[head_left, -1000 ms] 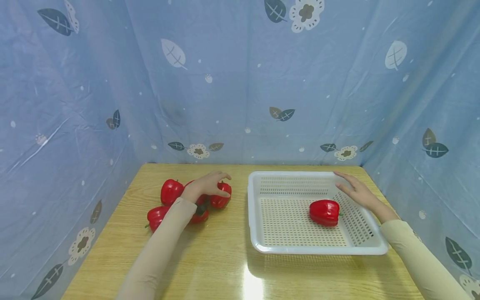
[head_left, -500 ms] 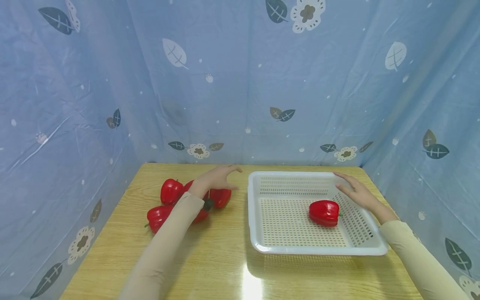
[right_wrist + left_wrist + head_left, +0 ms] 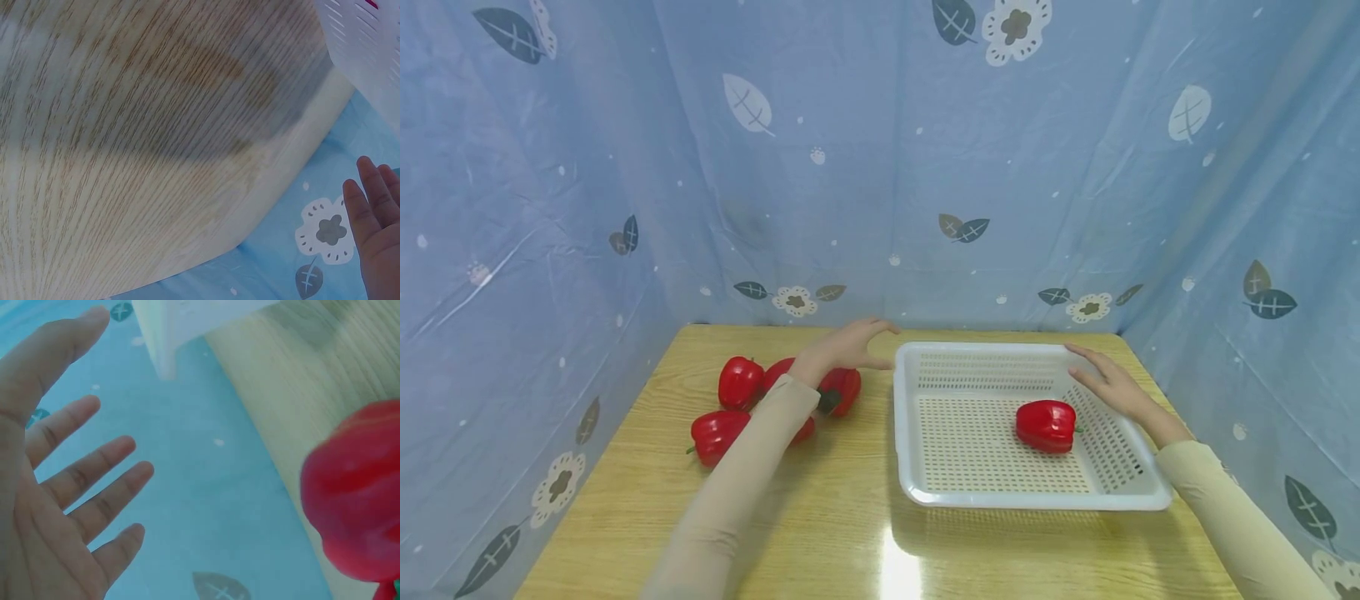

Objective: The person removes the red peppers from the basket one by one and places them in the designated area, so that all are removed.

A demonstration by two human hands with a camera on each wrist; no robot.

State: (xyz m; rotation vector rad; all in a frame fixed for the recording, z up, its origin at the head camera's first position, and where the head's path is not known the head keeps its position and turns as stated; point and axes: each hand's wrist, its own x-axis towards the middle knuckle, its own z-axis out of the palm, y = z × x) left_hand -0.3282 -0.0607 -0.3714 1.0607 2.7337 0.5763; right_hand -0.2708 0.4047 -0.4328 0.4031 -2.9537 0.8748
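My left hand (image 3: 848, 348) hovers with spread, empty fingers just left of the white plastic basket (image 3: 908, 450). In the left wrist view, its thumb and fingers (image 3: 109, 509) stand apart, with a red bell pepper (image 3: 356, 494) lying off to the right. Beneath and beside the left arm is a group of several red bell peppers, among them one by the wrist (image 3: 844, 390) and one at the front left (image 3: 715, 435); the forearm partly hides the group. One red bell pepper (image 3: 1045, 426) lies inside the basket. My right hand (image 3: 1112, 386), fingers extended, is at the basket's right back rim.
The wooden table (image 3: 820, 517) carries everything. A blue patterned curtain (image 3: 865, 208) encloses its back and sides. The basket's raised walls stand between the pepper group and the right hand. In the right wrist view, the table edge (image 3: 294, 169) meets the curtain.
The left hand has moved rightward and slightly up, away from over the peppers toward the basket's left edge. The right hand and the peppers stay where they were.
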